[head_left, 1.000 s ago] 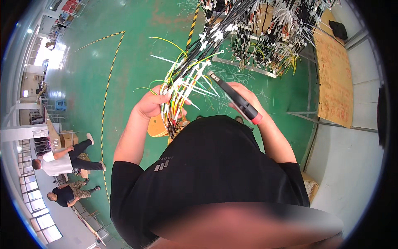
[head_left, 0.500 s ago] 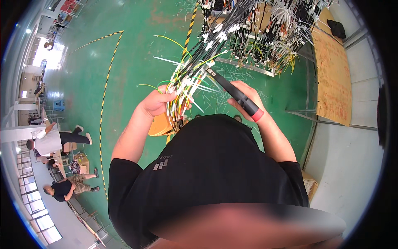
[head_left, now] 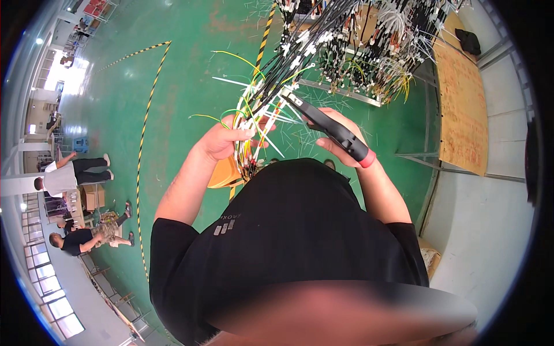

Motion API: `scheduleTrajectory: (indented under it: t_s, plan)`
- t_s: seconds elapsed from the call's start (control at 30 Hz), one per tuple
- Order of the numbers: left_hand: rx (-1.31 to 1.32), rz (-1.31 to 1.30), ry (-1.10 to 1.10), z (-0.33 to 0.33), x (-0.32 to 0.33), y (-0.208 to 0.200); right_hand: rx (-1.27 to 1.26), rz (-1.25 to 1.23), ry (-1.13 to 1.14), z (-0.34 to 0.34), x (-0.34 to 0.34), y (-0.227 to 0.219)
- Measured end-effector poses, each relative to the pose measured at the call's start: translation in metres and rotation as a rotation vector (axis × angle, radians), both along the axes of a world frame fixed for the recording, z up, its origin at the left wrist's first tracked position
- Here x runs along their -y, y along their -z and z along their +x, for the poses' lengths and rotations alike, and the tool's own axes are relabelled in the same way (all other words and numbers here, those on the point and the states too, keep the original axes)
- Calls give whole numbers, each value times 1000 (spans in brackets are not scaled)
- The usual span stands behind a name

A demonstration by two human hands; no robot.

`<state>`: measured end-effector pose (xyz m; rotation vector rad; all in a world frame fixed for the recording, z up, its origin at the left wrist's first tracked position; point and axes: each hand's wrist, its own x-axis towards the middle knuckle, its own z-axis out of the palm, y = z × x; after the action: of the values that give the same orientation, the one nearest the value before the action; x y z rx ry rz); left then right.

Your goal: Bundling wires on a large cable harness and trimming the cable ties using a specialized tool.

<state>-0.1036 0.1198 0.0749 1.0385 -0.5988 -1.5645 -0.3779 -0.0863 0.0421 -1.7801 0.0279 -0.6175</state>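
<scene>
My left hand (head_left: 224,137) is closed around the near end of a wire bundle (head_left: 254,112) of black, white, yellow-green and orange wires with white connectors. White cable ties stick out from this bundle to both sides. In my right hand (head_left: 341,135) is a black cable tie gun (head_left: 329,126) with a red end near my wrist. Its nose points up and left and meets the bundle's right side, just beyond my left hand; whether a tie sits in it is too small to tell. From there the black wires run away toward a rack.
Many wire harnesses (head_left: 369,52) hang on the rack at the far right, beside a wooden board (head_left: 461,106). Cut tie ends litter the green floor (head_left: 196,75). A yellow stool (head_left: 224,175) stands below my left hand. Two people (head_left: 60,176) are at the far left.
The tie gun's rear end has shifted slightly right with my right hand, its nose staying by the bundle. My left hand keeps its grip. The people at left have changed position.
</scene>
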Motion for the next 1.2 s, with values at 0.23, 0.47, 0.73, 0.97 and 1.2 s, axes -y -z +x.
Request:
scheduleTrajectory:
  t_s: [0.23, 0.47, 0.73, 0.97, 1.2]
  plan:
    - [46, -23, 16, 9, -2, 19, -136, -189, 105, -3, 3, 8]
    - [-94, -76, 73, 7, 3, 17, -262, -301, 149, -14, 9, 0]
    - [-206, -107, 153, 8, 11, 22, -113, -59, 71, -3, 29, 40]
    - [-120, -100, 190, 10, 12, 17, -109, -132, -4, 13, 39, 53]
    - [-143, -126, 162, 12, 10, 22, -27, -259, 3, 22, 43, 52]
